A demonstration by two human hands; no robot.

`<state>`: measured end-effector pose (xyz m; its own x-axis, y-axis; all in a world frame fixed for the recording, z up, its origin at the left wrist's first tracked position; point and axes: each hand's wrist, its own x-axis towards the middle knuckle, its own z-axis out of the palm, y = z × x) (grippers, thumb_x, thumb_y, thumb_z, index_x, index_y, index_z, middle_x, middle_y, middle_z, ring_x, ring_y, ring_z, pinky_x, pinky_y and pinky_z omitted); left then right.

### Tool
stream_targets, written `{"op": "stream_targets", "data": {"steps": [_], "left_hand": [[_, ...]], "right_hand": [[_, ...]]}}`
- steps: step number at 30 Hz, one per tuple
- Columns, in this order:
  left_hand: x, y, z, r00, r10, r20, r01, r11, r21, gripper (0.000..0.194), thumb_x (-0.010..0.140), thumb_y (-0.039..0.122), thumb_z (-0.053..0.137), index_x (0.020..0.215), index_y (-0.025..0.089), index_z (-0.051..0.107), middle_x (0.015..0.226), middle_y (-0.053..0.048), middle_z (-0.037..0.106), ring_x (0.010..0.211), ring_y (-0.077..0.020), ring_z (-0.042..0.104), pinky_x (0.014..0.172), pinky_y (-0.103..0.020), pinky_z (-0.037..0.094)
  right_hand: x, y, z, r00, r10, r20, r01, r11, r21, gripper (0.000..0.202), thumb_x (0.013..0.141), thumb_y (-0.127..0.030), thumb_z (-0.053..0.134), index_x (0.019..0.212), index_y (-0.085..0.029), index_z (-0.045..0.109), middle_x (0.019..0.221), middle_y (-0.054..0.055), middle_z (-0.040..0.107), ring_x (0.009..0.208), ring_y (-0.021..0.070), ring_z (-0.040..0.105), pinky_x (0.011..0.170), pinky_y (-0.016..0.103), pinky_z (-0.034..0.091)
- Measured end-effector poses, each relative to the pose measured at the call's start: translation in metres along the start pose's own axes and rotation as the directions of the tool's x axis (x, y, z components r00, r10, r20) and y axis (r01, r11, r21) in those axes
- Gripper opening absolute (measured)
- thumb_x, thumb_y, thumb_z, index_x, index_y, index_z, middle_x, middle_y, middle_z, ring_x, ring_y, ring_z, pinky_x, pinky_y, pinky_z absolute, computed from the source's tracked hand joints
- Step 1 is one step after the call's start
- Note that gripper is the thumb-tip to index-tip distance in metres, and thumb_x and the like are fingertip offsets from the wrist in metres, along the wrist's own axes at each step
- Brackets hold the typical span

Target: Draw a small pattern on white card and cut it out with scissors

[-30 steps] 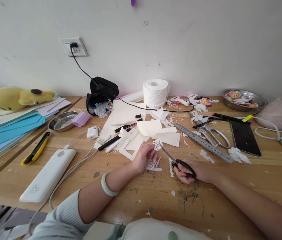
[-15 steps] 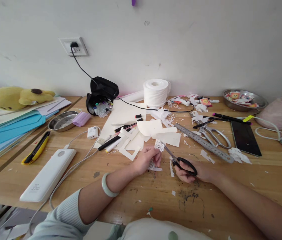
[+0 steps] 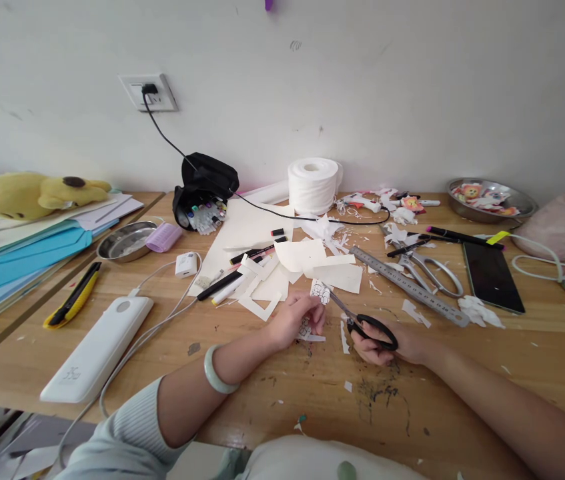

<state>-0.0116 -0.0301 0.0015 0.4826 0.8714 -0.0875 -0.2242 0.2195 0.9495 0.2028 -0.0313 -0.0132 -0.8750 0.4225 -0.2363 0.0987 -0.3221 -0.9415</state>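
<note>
My left hand pinches a small piece of white paper with black line drawing on it. Part of the paper shows above the fingers and more of it below them. My right hand grips black-handled scissors, fingers through the loops. The blades reach left to the right edge of the paper; whether they are parted is too small to tell. Thin white paper scraps lie on the wooden desk between and below my hands.
Behind my hands lie cut paper sheets, markers and a steel ruler. A power bank and a yellow utility knife lie left. Right are silver scissors, a phone and a metal bowl.
The scissors and my right hand have shifted very slightly to the right. My left hand stays in place with the paper.
</note>
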Motion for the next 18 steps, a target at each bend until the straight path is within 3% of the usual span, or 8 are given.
{"op": "stream_targets", "data": {"steps": [7, 13, 18], "left_hand": [[0.0, 0.0, -0.001, 1.0, 0.0, 0.011, 0.0, 1.0, 0.013, 0.041, 0.079, 0.04, 0.046, 0.045, 0.018, 0.039, 0.04, 0.0, 0.048, 0.041, -0.0091, 0.042, 0.048, -0.024, 0.031], [0.0, 0.001, 0.0, 0.999, -0.015, 0.033, 0.015, 1.0, 0.018, 0.042, 0.079, 0.042, 0.047, 0.045, 0.019, 0.037, 0.04, 0.001, 0.046, 0.039, -0.0085, 0.039, 0.046, -0.024, 0.031], [-0.001, 0.002, 0.001, 0.999, -0.016, 0.03, 0.014, 0.998, 0.06, 0.043, 0.078, 0.043, 0.047, 0.045, 0.019, 0.035, 0.039, 0.001, 0.046, 0.039, -0.0084, 0.039, 0.047, -0.025, 0.03]], "right_hand": [[0.0, -0.009, 0.004, 1.0, 0.013, -0.027, -0.013, 1.0, -0.024, 0.048, 0.082, -0.063, 0.043, 0.063, -0.019, 0.035, 0.043, -0.009, 0.036, 0.035, 0.0035, 0.023, 0.035, 0.019, 0.014], [-0.002, -0.014, 0.007, 0.995, 0.096, -0.02, -0.095, 0.995, 0.031, 0.051, 0.08, -0.068, 0.04, 0.062, -0.02, 0.035, 0.039, -0.01, 0.033, 0.033, 0.0048, 0.025, 0.036, 0.02, 0.024], [-0.003, -0.012, 0.005, 0.996, 0.082, 0.022, -0.084, 0.993, 0.088, 0.051, 0.08, -0.068, 0.041, 0.063, -0.019, 0.036, 0.04, -0.01, 0.035, 0.034, 0.0041, 0.023, 0.037, 0.02, 0.021]]}}
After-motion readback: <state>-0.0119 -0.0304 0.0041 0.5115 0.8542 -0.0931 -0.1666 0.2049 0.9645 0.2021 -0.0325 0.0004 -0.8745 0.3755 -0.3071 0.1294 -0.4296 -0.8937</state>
